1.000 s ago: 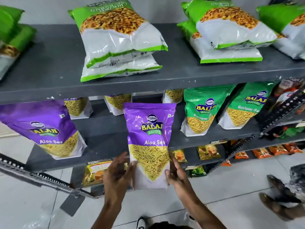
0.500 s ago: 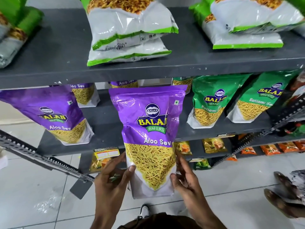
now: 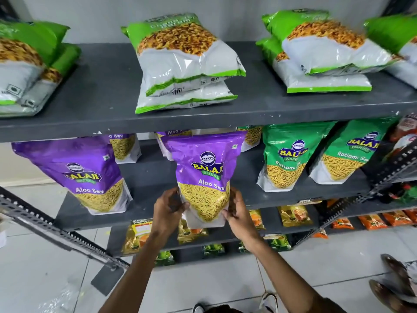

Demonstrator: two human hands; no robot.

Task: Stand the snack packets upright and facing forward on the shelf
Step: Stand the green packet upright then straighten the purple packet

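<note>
Both of your hands clasp the purple Aloo Sev packet (image 3: 204,177) by its lower corners, left hand (image 3: 168,210) and right hand (image 3: 239,213), holding it upright, label forward, its base at the front edge of the middle shelf (image 3: 144,213). Bare shelf lies either side, between another purple Aloo Sev packet (image 3: 83,175) and a green Ratlami Sev packet (image 3: 288,159). Above, green-and-white packets (image 3: 182,64) lie flat.

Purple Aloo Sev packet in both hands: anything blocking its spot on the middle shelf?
Nothing visible. The Aloo Sev packet sits between left hand and right hand; the middle shelf behind it is bare, between the left purple packet and green Ratlami packet.
</note>
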